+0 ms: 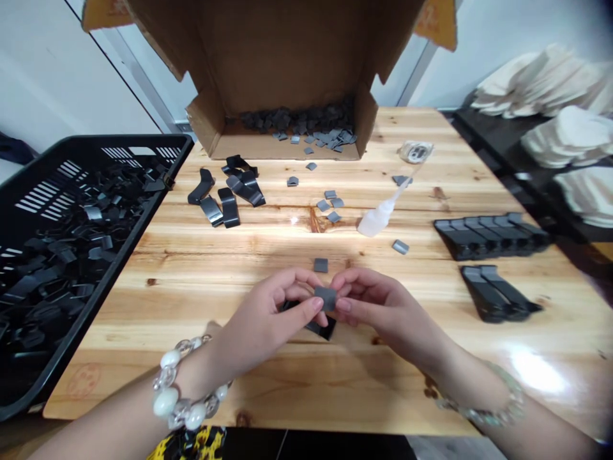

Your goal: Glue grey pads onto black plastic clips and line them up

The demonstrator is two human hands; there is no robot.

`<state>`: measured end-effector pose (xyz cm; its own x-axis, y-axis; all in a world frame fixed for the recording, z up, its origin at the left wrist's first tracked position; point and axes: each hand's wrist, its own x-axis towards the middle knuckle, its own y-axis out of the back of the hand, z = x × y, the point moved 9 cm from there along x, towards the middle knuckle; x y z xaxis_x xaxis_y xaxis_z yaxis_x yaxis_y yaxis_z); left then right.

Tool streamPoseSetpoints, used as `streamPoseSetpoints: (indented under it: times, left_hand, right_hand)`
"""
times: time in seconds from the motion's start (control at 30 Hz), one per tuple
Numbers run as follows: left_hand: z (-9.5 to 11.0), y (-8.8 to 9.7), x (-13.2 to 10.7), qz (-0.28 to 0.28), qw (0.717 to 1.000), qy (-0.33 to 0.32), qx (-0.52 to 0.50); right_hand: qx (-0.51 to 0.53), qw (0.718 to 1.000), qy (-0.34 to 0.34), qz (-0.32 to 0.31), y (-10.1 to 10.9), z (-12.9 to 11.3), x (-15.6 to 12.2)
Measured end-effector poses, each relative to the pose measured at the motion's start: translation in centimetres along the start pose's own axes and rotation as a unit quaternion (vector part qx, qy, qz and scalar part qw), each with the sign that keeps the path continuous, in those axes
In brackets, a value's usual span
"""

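The left hand and the right hand are close together over the table, their fingertips meeting on a small flat dark-grey square pad and pinching it between them. Beneath the hands, a black angled clip shows in part; the fingers hide much of it, and I cannot tell whether it is gripped or only lying there. Just ahead of the fingers, a second dark-grey square pad lies flat on the pale pine tabletop. A chunky bracelet of white and clear beads circles the left wrist, and a pale green beaded bracelet circles the right. Farther ahead lie loose grey pads and a translucent white plastic squeeze bottle on its side. Left of them sits a small heap of black angled clips, and to the right stand two groups of black clips, a long row and a shorter cluster. Along the left edge, a black plastic crate is filled with more black clips. At the far edge, an open brown cardboard box holds a pile of dark-grey pads. Stacks of pale cream pieces rest on a dark surface beyond the table's right side.
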<state>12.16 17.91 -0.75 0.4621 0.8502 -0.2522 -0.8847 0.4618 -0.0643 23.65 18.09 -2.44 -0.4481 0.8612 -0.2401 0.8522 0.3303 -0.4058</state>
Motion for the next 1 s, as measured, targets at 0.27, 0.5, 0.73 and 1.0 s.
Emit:
streamPoseSetpoints:
  times: [0.27, 0.5, 0.73, 1.0]
  left_hand:
    - [-0.3, -0.8, -0.1, -0.047, 0.999, 0.001, -0.018]
    - [-0.6, -0.6, 0.0, -0.026, 1.000, 0.000, 0.006]
    - [1.3, 0.2, -0.2, -0.006, 0.967, -0.080, 0.244]
    - [0.1, -1.0, 0.0, -0.103, 0.814, -0.106, 0.562]
  right_hand:
    - [0.001, 1.000, -0.028, 0.006, -0.1, 0.5, 0.0]
    - [-0.224, 0.970, 0.089, 0.030, -0.4, -1.7, -0.5]
    - [-0.352, 0.926, 0.132, 0.032, -0.9, -2.7, -0.8]
    - [-0.222, 0.955, 0.090, 0.175, 3.2, -2.8, -0.5]
